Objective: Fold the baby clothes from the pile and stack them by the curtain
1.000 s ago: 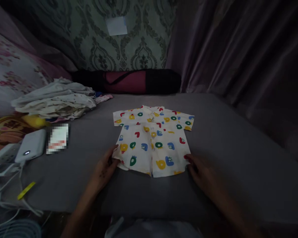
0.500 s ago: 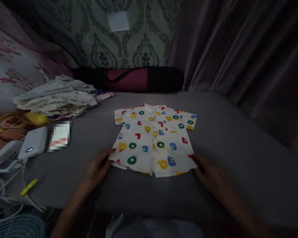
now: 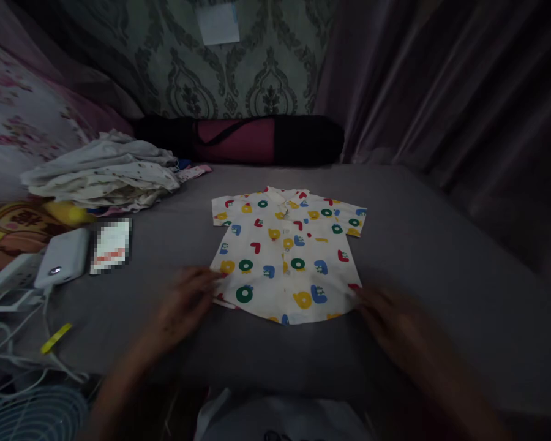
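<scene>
A small white shirt (image 3: 285,254) printed with red, yellow, green and blue shapes lies flat on the grey bed surface (image 3: 422,245), collar away from me. My left hand (image 3: 183,303) is at the shirt's bottom left corner, touching the hem. At the bottom right corner is my right hand (image 3: 392,321), also against the hem. Both hands are smeared by motion, so their fingers do not show clearly.
A pile of pale clothes (image 3: 103,177) lies at the left. Near it are a white power bank (image 3: 63,264), a phone (image 3: 111,245), cables and a yellow strip (image 3: 56,338). A black and maroon roll bag (image 3: 239,139) lies along the patterned wall. Curtains hang at the right.
The shirt's lower part has been pulled wider and flatter. Both hands stay at the hem corners and are now blurred by motion; the view has tilted slightly.
</scene>
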The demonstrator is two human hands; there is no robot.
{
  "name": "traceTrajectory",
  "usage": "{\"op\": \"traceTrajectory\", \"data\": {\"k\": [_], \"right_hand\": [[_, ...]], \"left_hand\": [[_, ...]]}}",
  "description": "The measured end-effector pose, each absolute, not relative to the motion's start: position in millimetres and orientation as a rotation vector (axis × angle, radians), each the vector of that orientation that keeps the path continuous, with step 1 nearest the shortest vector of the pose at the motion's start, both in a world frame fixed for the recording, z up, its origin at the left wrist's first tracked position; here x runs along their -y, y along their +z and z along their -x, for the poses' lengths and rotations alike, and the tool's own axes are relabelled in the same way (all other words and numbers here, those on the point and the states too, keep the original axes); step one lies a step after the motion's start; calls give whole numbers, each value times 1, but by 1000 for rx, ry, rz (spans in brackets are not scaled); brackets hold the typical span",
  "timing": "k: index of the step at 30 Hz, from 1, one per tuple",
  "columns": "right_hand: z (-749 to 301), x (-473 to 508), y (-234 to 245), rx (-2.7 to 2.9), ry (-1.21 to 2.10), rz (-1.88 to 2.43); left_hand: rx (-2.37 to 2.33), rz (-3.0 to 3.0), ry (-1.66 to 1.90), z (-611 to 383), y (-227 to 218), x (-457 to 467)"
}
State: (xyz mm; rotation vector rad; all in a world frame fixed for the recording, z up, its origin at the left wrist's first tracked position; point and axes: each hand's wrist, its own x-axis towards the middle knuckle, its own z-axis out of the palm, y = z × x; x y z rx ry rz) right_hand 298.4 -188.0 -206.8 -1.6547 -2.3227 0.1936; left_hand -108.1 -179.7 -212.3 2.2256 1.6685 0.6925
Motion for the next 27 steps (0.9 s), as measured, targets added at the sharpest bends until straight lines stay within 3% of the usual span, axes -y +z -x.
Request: {"op": "traceTrajectory", "data": {"k": [3,6,14,20,27], "right_hand": [[-255,188,-209,2462,349,1246],[-226,187,-212,2529,446,1114],[-216,178,-219,2406,595,1228],[-216,159,-217,1847,1037,1435],[-213,164,-199,1846,976,1375]], "left_hand": [[-1318,-2335,585,48,-204,178],[-1144,-2343,477,12,-203,179],[-1163,-2274,468,6,-211,181],[-1205,-2176,566,0,-203,179],[-1200,-2183,669,-5,-203,184]]}}
